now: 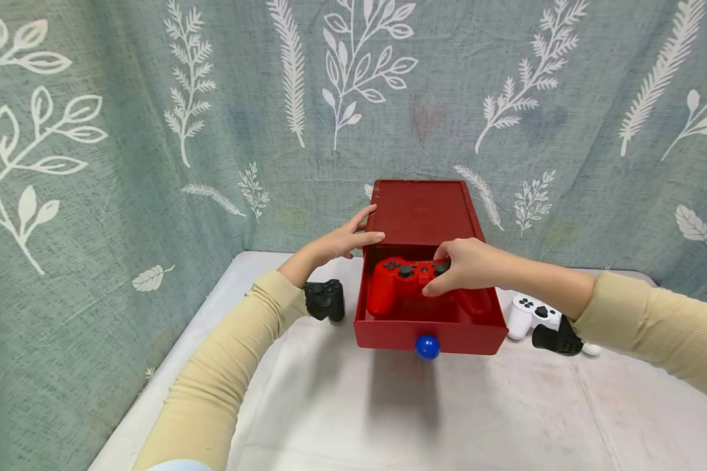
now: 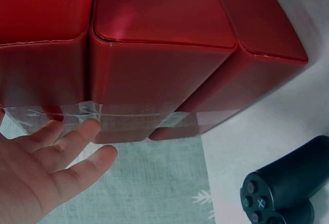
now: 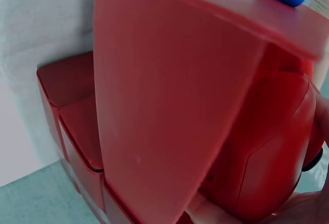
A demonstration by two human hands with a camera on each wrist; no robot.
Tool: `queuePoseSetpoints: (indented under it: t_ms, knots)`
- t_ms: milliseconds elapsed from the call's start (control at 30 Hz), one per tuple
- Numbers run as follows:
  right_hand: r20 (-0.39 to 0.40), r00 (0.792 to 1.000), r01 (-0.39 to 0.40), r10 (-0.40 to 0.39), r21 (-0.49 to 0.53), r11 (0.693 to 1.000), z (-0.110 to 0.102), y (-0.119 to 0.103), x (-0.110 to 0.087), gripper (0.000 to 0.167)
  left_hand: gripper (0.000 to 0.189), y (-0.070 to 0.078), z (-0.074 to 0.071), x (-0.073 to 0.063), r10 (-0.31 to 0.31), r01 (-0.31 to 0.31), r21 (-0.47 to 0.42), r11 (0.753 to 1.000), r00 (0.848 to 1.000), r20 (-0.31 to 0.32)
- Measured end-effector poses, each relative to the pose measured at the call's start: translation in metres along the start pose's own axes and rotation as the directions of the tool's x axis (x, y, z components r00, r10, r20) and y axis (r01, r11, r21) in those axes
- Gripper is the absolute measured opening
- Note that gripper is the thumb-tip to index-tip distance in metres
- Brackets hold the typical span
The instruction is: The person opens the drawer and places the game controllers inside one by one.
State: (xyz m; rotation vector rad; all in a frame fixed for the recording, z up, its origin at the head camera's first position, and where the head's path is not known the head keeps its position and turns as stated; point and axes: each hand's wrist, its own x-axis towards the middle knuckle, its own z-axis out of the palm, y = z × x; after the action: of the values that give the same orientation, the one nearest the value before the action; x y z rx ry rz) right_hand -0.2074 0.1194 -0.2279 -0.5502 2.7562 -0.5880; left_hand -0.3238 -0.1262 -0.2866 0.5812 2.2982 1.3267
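A red drawer unit (image 1: 419, 212) has its top drawer (image 1: 383, 335) pulled out, with a blue knob (image 1: 427, 347) on the front. In that drawer lies a red game controller (image 1: 381, 291), its left grip and buttons showing. My right hand (image 1: 471, 263) holds the controller by its right half, thumb in front; the right wrist view has fingers around the red grip (image 3: 272, 152). On the unit's upper left edge rests my left hand (image 1: 344, 242), thumb over the top. Its fingers (image 2: 77, 147) are extended beside the stacked drawers in the left wrist view.
A black controller (image 2: 288, 175) stands on the white table left of the unit. To the right lies a white controller (image 1: 524, 314), partly behind the right wrist's camera. A green leaf-patterned curtain (image 1: 330, 163) hangs behind and along the left.
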Motion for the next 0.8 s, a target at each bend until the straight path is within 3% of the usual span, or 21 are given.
queuePoseSetpoints:
  t_ms: [467, 800]
  knots:
    - [0.030, 0.999, 0.016, -0.013, -0.082, 0.997, 0.007, 0.005, 0.009, 0.056, 0.074, 0.000, 0.000, 0.000, -0.009, 0.009, -0.002, 1.000, 1.000, 0.000]
    - [0.150, 0.987, -0.029, 0.056, -0.179, 0.983, 0.006, 0.001, 0.015, 0.054, 0.074, 0.000, 0.000, 0.000, -0.001, 0.001, -0.001, 1.000, 1.000, 0.001]
